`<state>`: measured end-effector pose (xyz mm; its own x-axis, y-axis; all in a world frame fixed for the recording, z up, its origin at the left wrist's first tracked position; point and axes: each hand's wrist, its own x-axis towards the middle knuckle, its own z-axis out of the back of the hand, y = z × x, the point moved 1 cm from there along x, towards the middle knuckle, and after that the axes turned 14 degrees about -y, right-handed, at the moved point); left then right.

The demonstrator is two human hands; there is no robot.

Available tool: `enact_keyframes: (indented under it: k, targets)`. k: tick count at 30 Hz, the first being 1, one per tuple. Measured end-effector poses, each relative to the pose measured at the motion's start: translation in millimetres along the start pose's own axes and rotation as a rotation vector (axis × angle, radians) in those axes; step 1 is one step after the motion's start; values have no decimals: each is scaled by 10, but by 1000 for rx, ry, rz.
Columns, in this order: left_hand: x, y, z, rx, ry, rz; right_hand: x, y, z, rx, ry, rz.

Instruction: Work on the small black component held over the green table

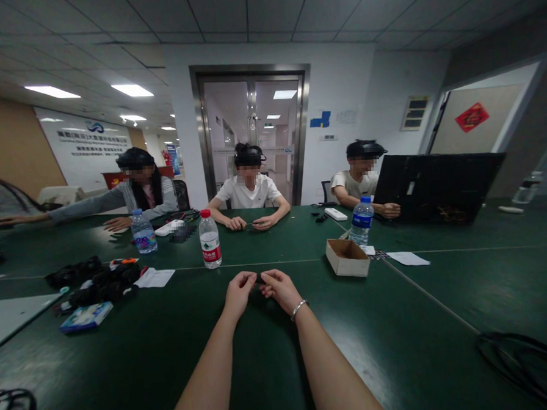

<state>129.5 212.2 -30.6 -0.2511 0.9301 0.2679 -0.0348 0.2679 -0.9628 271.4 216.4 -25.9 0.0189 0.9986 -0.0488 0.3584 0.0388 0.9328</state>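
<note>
I have the small dark piece (259,278) between my two hands, held up just over the green worktop (264,377), in the middle of my view. The left hand (239,290) pinches it from one side with thumb and forefinger, and the right hand (281,290) meets it from the other, its fingers closed to a narrow grip too. From this far off the piece is too small for me to tell what it is. To handle it well, I would keep both grips light, let one hand steady the piece while the other does the turning, and stay low over the worktop so that a slip costs little. I would also tilt it toward the lens, as the fingertips cover most of it.

Beyond my hands, the red-capped bottle (210,246) wears a red and white label that looks to me like 农夫山泉, though I cannot be sure. The blue-capped bottle (361,223) behind the open box (350,267) has a blue label too small to read, and I can read nothing on the blue-and-white packet (85,317) either. On the wall sign (93,141) I make out 大数据 and 有限公司, with a blue wave logo above; the red diamond (472,117) at far right seems to carry 福
</note>
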Motion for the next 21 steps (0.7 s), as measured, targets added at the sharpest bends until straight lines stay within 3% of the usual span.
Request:
enact_keyframes:
  k: [5, 15, 19, 21]
  targets:
    - [-9, -54, 4, -62, 36, -7, 9, -6, 3, 15, -8, -23]
    - [-15, -110, 9, -145, -2, 110, 9, -5, -4, 13, 4, -17]
    - [9, -53, -5, -133, -101, 238, 24, -24, -4, 10, 4, -21]
    - [17, -23, -8, -80, -130, 231, 38, -39, 2, 9, -2, -19]
